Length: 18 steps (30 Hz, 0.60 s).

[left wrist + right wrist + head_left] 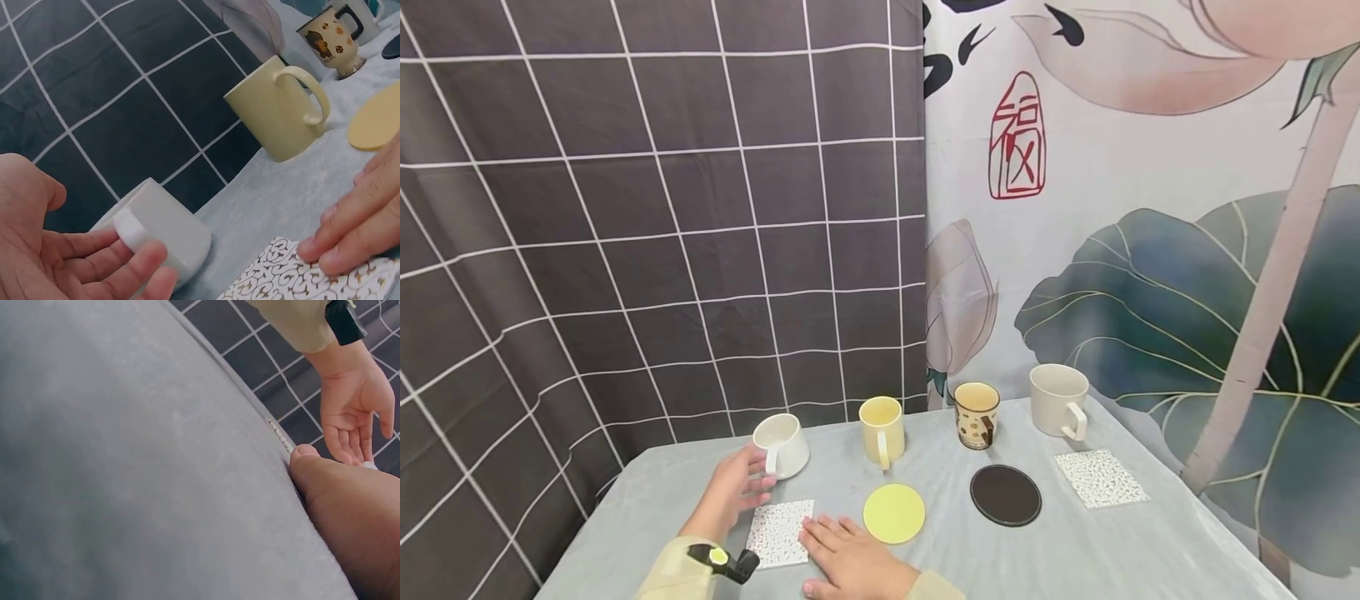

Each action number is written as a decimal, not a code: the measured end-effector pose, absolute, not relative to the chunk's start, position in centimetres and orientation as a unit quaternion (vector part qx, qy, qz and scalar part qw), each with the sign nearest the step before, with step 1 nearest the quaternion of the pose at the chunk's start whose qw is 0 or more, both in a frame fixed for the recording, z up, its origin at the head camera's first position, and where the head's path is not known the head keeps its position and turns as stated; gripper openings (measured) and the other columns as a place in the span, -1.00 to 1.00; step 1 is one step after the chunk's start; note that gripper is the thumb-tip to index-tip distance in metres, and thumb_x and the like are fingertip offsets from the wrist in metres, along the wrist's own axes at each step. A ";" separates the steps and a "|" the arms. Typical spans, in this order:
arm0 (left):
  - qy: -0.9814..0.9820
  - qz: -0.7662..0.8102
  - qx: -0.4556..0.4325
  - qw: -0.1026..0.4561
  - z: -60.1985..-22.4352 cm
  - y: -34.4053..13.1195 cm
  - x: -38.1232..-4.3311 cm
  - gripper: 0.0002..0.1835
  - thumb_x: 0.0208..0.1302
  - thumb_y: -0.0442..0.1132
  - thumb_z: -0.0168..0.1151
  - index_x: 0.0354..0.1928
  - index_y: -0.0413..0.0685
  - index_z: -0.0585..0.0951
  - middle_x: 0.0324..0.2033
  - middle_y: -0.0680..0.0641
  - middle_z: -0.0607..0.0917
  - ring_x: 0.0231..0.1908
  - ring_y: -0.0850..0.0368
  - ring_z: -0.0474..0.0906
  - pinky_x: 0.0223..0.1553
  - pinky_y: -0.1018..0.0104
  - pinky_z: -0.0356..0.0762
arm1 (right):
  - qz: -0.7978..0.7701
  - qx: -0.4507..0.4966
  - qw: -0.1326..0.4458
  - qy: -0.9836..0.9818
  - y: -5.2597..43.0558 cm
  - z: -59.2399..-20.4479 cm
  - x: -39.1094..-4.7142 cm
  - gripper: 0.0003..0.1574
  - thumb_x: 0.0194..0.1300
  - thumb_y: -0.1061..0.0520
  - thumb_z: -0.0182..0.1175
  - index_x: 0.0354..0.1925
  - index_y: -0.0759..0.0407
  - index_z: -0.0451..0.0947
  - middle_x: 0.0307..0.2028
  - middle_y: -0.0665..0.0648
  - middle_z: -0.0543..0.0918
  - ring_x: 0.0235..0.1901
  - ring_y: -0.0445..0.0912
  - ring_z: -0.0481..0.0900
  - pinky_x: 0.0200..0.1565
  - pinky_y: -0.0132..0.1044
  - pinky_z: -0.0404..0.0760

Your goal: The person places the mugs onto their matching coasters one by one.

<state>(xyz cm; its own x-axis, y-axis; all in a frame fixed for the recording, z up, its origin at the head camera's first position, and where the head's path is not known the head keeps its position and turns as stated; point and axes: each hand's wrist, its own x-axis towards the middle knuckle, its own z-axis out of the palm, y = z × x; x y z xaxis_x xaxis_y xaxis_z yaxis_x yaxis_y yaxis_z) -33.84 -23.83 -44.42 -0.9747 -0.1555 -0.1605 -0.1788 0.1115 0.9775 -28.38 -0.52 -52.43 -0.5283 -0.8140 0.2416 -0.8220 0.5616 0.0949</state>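
At the left of the table stands a white mug (790, 446), its handle facing the person. My left hand (727, 492) is beside that handle, palm turned toward the mug. In the left wrist view its fingers (97, 265) reach under the mug's handle (130, 230), loosely extended, with the thumb apart. A square white patterned coaster (775, 533) lies in front of the mug. My right hand (857, 560) lies flat, its straight fingertips resting on the coaster's right edge. The right wrist view shows mostly tablecloth and the right thumb (306, 453).
To the right stand a yellow mug (880, 425), a brown-spotted mug (976, 417) and a larger off-white mug (1056, 398). Before them lie a round yellow coaster (894, 513), a round black coaster (1006, 495) and another square patterned coaster (1101, 478). Curtains hang behind the table.
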 end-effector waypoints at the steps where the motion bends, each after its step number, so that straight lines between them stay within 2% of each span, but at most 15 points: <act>1: 0.737 0.667 -0.106 0.017 -44.5 -23.8 -33.9 -0.34 0.58 0.02 -0.24 0.35 -0.51 0.30 0.30 -0.55 0.37 -0.19 0.09 0.70 -0.09 0.07 0.72 | 0.017 0.468 0.128 -0.875 -0.5 -52.4 -28.4 -0.13 0.57 -0.40 -0.34 0.51 0.09 0.27 0.50 0.04 0.30 0.46 -0.07 0.27 0.40 -0.16 0.34; 3: 0.722 0.684 -0.100 0.033 -44.7 -23.8 -34.2 -0.32 0.58 0.00 -0.27 0.35 -0.57 0.25 0.27 -0.57 0.38 -0.17 0.05 0.70 -0.06 0.03 0.71 | 0.018 0.467 0.126 -0.875 -0.5 -52.4 -28.4 -0.13 0.57 -0.41 -0.34 0.51 0.09 0.26 0.50 0.04 0.29 0.46 -0.07 0.26 0.40 -0.15 0.34; 6: 0.701 0.705 -0.093 0.054 -44.9 -23.8 -34.6 -0.32 0.59 -0.01 -0.33 0.30 -0.62 0.24 0.15 -0.50 0.49 -0.16 0.00 0.70 -0.04 -0.02 0.70 | 0.018 0.468 0.131 -0.874 -0.6 -52.4 -28.4 -0.12 0.57 -0.40 -0.35 0.51 0.09 0.27 0.50 0.04 0.30 0.46 -0.07 0.27 0.40 -0.14 0.35; 11: 0.695 0.710 -0.086 0.072 -45.0 -23.5 -35.2 -0.47 0.55 -0.08 -0.25 0.14 -0.49 0.39 -0.06 -0.25 0.65 -0.15 -0.01 0.70 -0.03 -0.04 0.69 | 0.027 0.467 0.133 -0.874 -0.6 -52.4 -28.4 -0.13 0.57 -0.40 -0.35 0.51 0.09 0.27 0.50 0.04 0.29 0.46 -0.07 0.26 0.39 -0.13 0.35; 18: 0.683 0.719 -0.092 0.096 -45.2 -23.2 -35.7 -0.56 0.54 -0.12 -0.24 0.04 -0.38 0.48 -0.16 -0.16 0.68 -0.14 -0.01 0.70 -0.01 -0.07 0.68 | 0.047 0.471 0.114 -0.874 -0.4 -52.3 -28.4 -0.14 0.58 -0.38 -0.34 0.52 0.11 0.25 0.51 0.05 0.28 0.48 -0.05 0.24 0.40 -0.10 0.33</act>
<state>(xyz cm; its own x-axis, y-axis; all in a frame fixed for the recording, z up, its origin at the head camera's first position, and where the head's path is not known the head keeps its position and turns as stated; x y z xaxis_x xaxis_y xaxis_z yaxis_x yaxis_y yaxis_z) -35.75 -23.19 -45.24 -0.9645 0.0126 -0.2639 -0.2642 -0.0498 0.9632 -28.41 -0.42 -52.27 -0.5306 -0.8121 0.2428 -0.8334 0.5521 0.0254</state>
